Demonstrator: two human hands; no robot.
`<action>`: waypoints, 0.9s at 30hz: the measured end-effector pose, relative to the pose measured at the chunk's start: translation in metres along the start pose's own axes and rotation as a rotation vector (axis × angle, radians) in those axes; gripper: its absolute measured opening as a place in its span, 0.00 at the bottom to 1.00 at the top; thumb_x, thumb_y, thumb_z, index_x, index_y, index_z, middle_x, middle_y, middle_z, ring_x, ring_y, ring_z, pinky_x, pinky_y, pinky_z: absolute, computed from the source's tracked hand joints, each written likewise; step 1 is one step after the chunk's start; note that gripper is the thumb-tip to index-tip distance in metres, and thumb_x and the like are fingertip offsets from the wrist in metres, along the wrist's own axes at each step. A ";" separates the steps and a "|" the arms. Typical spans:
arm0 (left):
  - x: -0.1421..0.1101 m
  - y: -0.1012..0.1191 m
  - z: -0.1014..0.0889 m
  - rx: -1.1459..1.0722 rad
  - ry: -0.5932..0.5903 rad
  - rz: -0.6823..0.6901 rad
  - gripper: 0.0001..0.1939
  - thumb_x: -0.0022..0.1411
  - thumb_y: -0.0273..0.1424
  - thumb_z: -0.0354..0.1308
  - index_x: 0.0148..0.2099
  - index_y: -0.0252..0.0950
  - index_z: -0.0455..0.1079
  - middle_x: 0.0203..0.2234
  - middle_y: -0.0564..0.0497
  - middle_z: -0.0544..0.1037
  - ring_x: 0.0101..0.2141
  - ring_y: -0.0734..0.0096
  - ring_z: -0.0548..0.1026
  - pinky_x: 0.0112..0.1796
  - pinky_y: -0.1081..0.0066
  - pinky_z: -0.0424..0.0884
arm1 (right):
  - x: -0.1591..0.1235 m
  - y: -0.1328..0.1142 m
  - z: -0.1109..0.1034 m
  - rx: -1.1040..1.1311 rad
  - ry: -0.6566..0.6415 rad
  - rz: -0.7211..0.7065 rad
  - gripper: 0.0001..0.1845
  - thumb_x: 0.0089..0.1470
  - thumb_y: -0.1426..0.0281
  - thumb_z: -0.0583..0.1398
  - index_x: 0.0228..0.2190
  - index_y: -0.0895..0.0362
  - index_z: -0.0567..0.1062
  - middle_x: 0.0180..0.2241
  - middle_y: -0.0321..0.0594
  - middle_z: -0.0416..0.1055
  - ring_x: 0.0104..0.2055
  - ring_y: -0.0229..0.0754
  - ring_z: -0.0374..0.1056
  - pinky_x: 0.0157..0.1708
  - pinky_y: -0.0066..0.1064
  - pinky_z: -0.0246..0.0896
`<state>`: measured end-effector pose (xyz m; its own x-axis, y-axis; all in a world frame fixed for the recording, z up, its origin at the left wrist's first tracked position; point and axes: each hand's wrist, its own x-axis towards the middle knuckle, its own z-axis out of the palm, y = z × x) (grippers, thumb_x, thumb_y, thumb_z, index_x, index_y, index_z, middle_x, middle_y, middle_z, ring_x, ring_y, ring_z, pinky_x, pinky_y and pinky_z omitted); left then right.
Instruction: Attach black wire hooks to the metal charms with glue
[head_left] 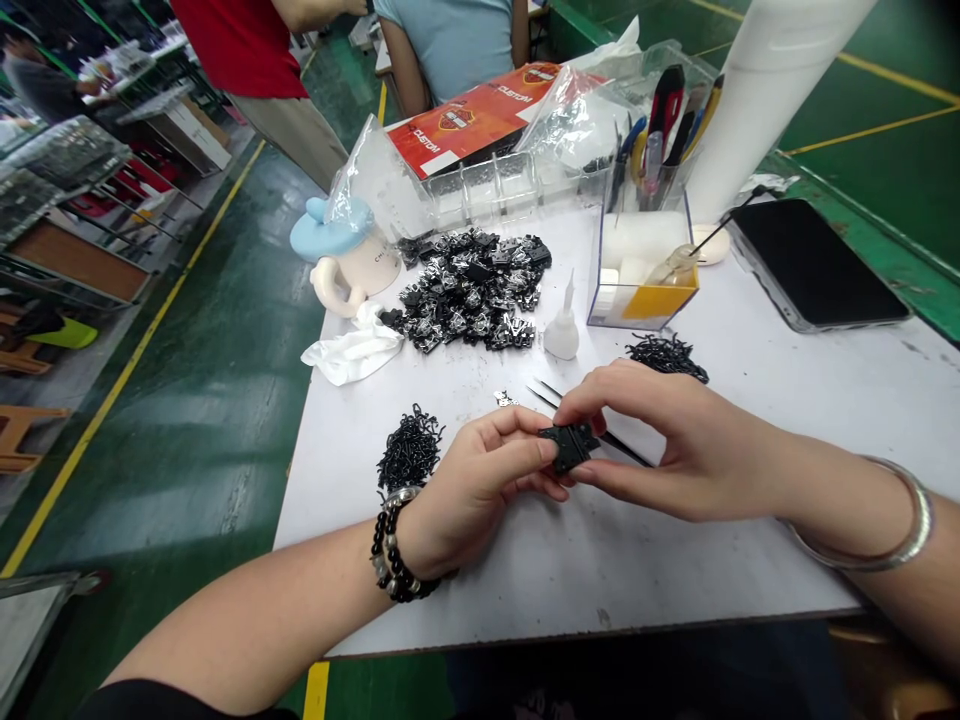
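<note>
Between my two hands is a small black plastic part (571, 447), held just above the white table. My left hand (499, 465) pinches its left side, thumb on top. On its other side, my right hand (660, 440) grips it between thumb and fingers. Black tweezers (626, 449) lie behind the part, partly hidden by my right hand. A little metal piece (505, 398) rests just beyond my left fingers. Left of my left hand is a heap of thin black pieces (410, 448); a second heap of black pieces (667, 355) lies behind my right hand.
Farther back are a pile of black-and-metal parts (476, 288), a white dropper bottle (562, 330), a crumpled tissue (352, 352) and a blue-lidded mug (352, 255). A clear tool holder (643, 260) and a phone (817, 262) stand at the right. Two people are beyond the table.
</note>
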<state>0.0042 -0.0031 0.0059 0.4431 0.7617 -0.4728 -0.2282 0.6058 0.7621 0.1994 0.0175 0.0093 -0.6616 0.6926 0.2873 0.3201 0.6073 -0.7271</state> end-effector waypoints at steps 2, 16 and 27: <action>0.000 -0.001 -0.001 0.001 -0.013 0.006 0.09 0.53 0.30 0.63 0.36 0.32 0.69 0.27 0.50 0.76 0.26 0.75 0.74 0.31 0.74 0.73 | 0.000 0.000 0.000 0.003 0.008 0.000 0.11 0.53 0.68 0.60 0.39 0.56 0.68 0.32 0.36 0.69 0.32 0.36 0.63 0.35 0.31 0.57; 0.000 -0.002 -0.001 -0.081 -0.035 -0.079 0.12 0.50 0.30 0.65 0.35 0.33 0.68 0.26 0.51 0.74 0.23 0.79 0.72 0.26 0.80 0.69 | 0.000 0.002 0.001 0.050 -0.016 -0.017 0.11 0.53 0.69 0.60 0.39 0.57 0.67 0.32 0.37 0.69 0.32 0.35 0.63 0.34 0.29 0.57; 0.002 -0.007 -0.002 0.002 -0.212 0.074 0.21 0.50 0.36 0.67 0.45 0.32 0.70 0.35 0.46 0.77 0.33 0.71 0.75 0.38 0.71 0.69 | -0.007 -0.013 -0.033 0.020 -0.054 0.072 0.12 0.46 0.73 0.62 0.35 0.55 0.68 0.30 0.36 0.67 0.31 0.37 0.63 0.32 0.30 0.61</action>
<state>0.0047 -0.0049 -0.0013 0.5978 0.7386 -0.3116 -0.2658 0.5494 0.7921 0.2223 0.0177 0.0379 -0.6731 0.7120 0.1999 0.3551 0.5482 -0.7572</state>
